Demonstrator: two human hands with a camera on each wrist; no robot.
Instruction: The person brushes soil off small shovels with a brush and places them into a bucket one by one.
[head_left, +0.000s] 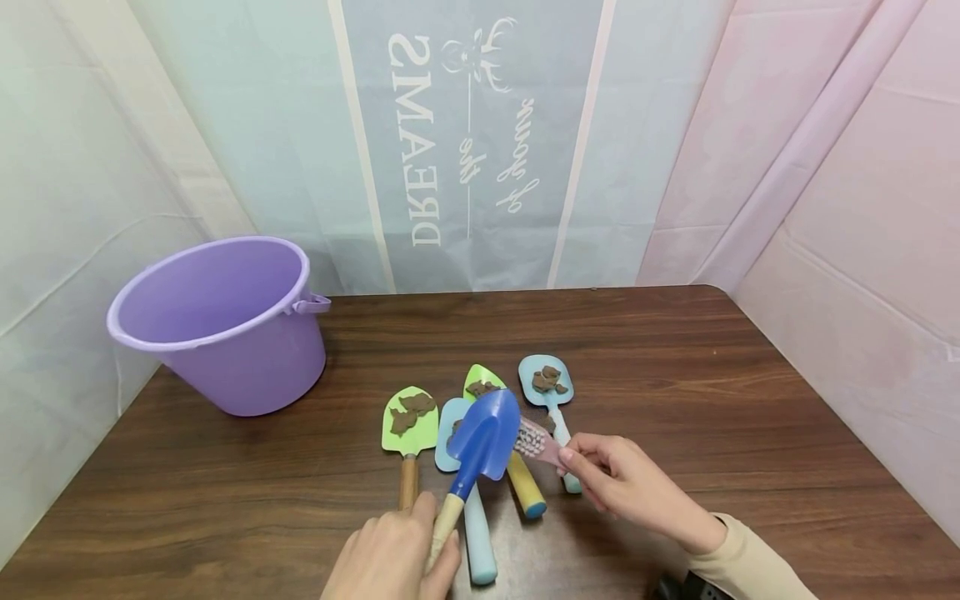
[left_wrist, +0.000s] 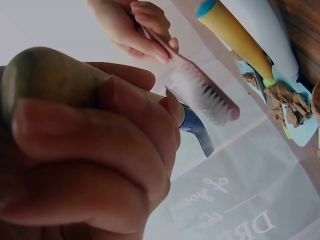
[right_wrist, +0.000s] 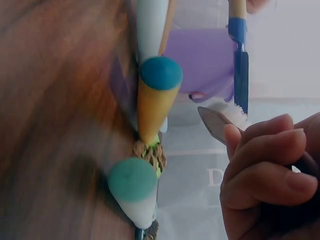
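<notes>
My left hand (head_left: 393, 546) grips the pale wooden handle of a blue trowel (head_left: 486, 433), its blade raised above the other tools. With my right hand (head_left: 626, 479) I pinch the handle of a pink brush (head_left: 536, 439). The brush's white bristles (left_wrist: 200, 95) face the blue blade; in the right wrist view they appear to touch or nearly touch it. Beneath the blade, a light blue shovel (head_left: 480, 533) and a green shovel with a yellow handle (head_left: 527, 486) are partly hidden. Brown clumps lie on the shovel blades on the table, such as these clumps (head_left: 550, 380).
A purple bucket (head_left: 247, 367) stands at the table's left back. Left of the blue trowel lies a green shovel (head_left: 411, 421) with a wooden handle. Another light blue shovel (head_left: 546, 367) lies near my right hand. A printed cloth (head_left: 480, 250) hangs behind the wooden table (head_left: 712, 367).
</notes>
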